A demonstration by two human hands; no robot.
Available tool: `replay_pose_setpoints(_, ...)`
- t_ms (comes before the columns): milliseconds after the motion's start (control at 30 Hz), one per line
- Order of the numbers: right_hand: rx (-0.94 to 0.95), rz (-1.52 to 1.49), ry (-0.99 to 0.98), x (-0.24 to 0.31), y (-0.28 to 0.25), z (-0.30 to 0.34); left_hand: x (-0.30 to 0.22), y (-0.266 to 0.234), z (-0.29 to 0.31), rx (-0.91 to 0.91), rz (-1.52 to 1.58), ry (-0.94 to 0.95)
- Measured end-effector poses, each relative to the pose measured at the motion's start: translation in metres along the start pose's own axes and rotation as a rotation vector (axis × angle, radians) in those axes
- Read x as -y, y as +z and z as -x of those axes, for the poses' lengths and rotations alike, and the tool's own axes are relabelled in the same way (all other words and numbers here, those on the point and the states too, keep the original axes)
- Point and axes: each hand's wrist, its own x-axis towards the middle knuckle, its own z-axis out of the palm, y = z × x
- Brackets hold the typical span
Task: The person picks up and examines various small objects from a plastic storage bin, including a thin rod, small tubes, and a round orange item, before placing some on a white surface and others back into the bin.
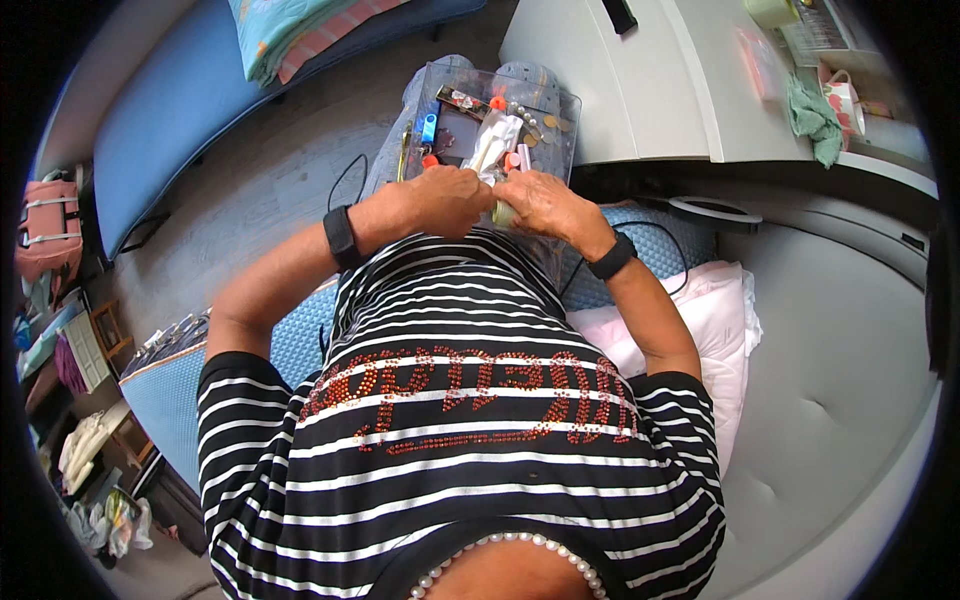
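On my lap rests a clear plastic tray (572, 108) of small items. My left hand (452, 200) is closed over its near edge, fingertips pinched together at the middle; what they hold is hidden. My right hand (548, 207) is beside it, its fingers curled round a small pale green object (503, 214) whose kind I cannot tell. Just beyond both hands lies a crumpled white piece (494, 140), paper or plastic. Around it in the tray are a blue USB stick (429, 128), a pearl bracelet (528, 120), coins (551, 121) and pink tubes (524, 157).
A blue bed (170, 140) with a folded quilt (300, 40) runs along the left. White cabinets (640, 90) stand at the front right. Beside my right arm lie a pink quilt (690, 310) and a black cable (686, 262). A pink bag (50, 230) is far left.
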Motion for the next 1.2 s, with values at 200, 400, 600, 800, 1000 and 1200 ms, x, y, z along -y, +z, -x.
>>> replay_pose_setpoints(200,-0.021,-0.117,-0.047,0.002,-0.003,-0.002,-0.005,0.008,-0.001,-0.051,0.142,-0.081)
replay_pose_setpoints(400,0.052,-0.253,-0.024,0.005,-0.013,-0.006,-0.002,0.008,0.012,-0.071,0.263,-0.020)
replay_pose_setpoints(600,-0.119,-0.168,-0.061,0.015,-0.036,0.003,-0.012,-0.016,0.016,-0.057,0.344,0.041)
replay_pose_setpoints(800,-0.334,-0.299,0.089,0.063,-0.114,0.015,-0.024,-0.077,0.031,-0.360,0.488,0.191)
replay_pose_setpoints(1000,-0.775,-0.349,0.136,0.085,-0.210,0.046,-0.049,-0.160,0.029,-0.636,0.581,0.378)
replay_pose_setpoints(1200,-0.954,0.090,0.289,0.016,-0.277,0.033,-0.039,-0.179,-0.046,-0.759,0.181,0.416)
